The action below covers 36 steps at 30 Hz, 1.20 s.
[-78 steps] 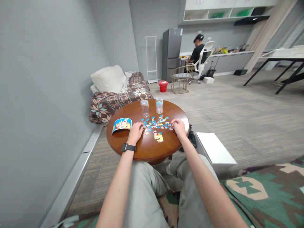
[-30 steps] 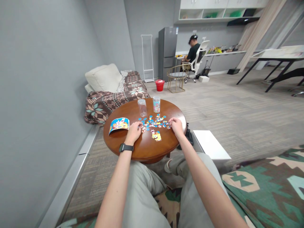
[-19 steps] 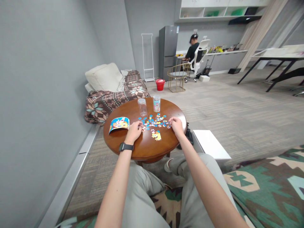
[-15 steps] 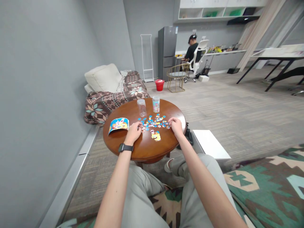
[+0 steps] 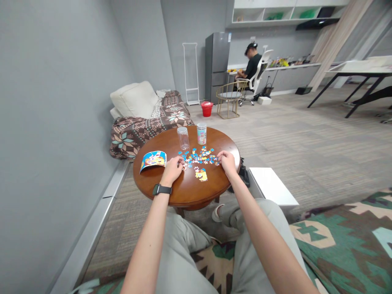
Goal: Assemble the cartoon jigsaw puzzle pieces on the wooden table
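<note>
Loose jigsaw puzzle pieces [image 5: 202, 157], blue, yellow and pink, lie spread across a round wooden table [image 5: 183, 192]. My left hand [image 5: 173, 167] rests at the left edge of the pieces, its fingers loosely bent and apart. At the right edge, my right hand [image 5: 227, 161] has its fingertips close to several pieces; its fingers look bent and apart, with nothing visible held. Nearer to me lies a small joined yellow section [image 5: 201, 174] of the puzzle. A curled picture sheet [image 5: 153, 160] with a yellow cartoon figure is left of my left hand.
Toward the back of the table stand a clear jar [image 5: 183, 139] and a jar with a printed label [image 5: 201, 134]. A white box [image 5: 273, 185] sits on the floor at right. Beyond are a red bucket [image 5: 207, 108], a gold-framed chair [image 5: 229, 98] and a seated person [image 5: 251, 65].
The camera view has shifted very slightly. Both hands and the puzzle pieces look unmoved; the seated person in the background has leaned a little.
</note>
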Each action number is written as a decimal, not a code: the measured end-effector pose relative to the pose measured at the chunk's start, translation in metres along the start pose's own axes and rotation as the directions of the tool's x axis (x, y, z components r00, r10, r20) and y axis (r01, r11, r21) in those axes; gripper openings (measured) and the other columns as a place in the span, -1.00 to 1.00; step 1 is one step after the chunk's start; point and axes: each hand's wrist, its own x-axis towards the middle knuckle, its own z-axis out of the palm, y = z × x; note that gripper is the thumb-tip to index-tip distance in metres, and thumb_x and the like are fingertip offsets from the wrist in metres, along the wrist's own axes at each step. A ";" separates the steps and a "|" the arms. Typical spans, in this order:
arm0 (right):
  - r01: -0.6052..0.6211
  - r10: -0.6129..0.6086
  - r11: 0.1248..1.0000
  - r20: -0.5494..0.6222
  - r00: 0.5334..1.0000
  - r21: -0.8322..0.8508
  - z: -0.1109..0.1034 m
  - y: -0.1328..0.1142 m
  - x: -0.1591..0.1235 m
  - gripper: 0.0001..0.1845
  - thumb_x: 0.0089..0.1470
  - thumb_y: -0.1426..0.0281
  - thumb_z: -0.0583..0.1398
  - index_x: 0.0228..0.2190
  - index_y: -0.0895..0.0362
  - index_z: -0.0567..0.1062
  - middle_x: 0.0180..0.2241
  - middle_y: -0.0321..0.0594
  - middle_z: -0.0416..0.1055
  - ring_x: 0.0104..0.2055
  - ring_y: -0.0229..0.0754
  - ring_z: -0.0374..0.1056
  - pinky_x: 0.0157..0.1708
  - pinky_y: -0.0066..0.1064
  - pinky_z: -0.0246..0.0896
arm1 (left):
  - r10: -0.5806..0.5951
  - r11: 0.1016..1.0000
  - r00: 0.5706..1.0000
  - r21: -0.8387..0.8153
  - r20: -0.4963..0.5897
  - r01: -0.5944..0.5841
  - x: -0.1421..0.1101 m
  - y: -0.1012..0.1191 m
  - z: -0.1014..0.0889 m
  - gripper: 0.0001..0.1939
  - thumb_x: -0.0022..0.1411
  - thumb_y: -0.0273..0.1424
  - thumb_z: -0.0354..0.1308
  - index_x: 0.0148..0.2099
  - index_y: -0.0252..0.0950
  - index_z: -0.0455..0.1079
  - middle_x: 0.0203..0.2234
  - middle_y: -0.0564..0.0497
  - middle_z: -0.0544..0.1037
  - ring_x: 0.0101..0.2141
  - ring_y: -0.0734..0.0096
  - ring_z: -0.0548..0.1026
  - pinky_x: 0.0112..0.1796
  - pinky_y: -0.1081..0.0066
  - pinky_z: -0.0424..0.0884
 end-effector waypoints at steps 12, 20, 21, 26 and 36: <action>0.030 -0.022 0.986 0.051 0.998 -0.167 0.002 0.000 0.002 -0.78 -0.17 0.45 0.02 -0.53 0.09 0.47 -0.56 -0.31 0.37 -0.49 -0.20 0.30 -0.39 -0.39 0.20 | 0.031 0.999 0.999 0.023 -0.013 -0.031 0.000 0.002 -0.002 -0.78 0.13 -0.59 0.06 -0.21 -0.24 0.42 -0.31 -0.04 0.55 -0.19 0.20 0.48 -0.08 0.24 0.40; 0.383 -0.283 0.751 0.263 0.922 -0.537 0.010 -0.008 -0.009 -0.75 0.01 0.48 0.10 -0.32 0.12 0.55 -0.21 -0.07 0.40 -0.21 -0.05 0.37 -0.13 -0.22 0.32 | 0.041 0.999 0.999 0.014 0.015 -0.042 -0.001 0.003 -0.002 -0.85 0.13 -0.49 0.15 -0.20 -0.24 0.40 -0.33 -0.01 0.53 -0.23 0.20 0.47 -0.12 0.25 0.40; 0.446 -0.324 0.704 0.309 0.894 -0.552 0.010 -0.008 -0.011 -0.75 0.03 0.48 0.11 -0.28 0.12 0.56 -0.17 -0.03 0.42 -0.15 -0.01 0.38 -0.09 -0.19 0.32 | 0.045 0.999 0.999 0.013 0.018 -0.046 -0.001 0.004 -0.002 -0.84 0.12 -0.48 0.17 -0.19 -0.24 0.40 -0.33 -0.01 0.53 -0.23 0.20 0.47 -0.12 0.24 0.40; 0.701 -0.429 0.547 0.567 0.704 -0.457 0.013 -0.010 -0.016 -0.74 0.14 0.50 0.09 -0.22 0.10 0.56 0.18 -0.04 0.38 0.22 0.06 0.25 0.17 -0.02 0.17 | 0.075 0.997 0.997 0.025 0.033 -0.076 -0.003 0.005 -0.003 -0.73 0.06 -0.54 0.13 -0.15 -0.23 0.41 -0.28 -0.03 0.53 -0.19 0.17 0.48 -0.07 0.20 0.40; 0.694 -0.401 0.544 0.580 0.709 -0.472 0.016 -0.010 -0.018 -0.65 0.25 0.41 0.05 -0.03 0.11 0.53 0.15 -0.02 0.43 0.20 -0.01 0.32 0.17 -0.08 0.21 | 0.080 0.996 0.997 -0.026 0.017 -0.080 -0.002 -0.002 0.003 -0.83 0.14 -0.49 0.14 -0.17 -0.23 0.40 -0.29 -0.04 0.51 -0.21 0.18 0.48 -0.11 0.22 0.41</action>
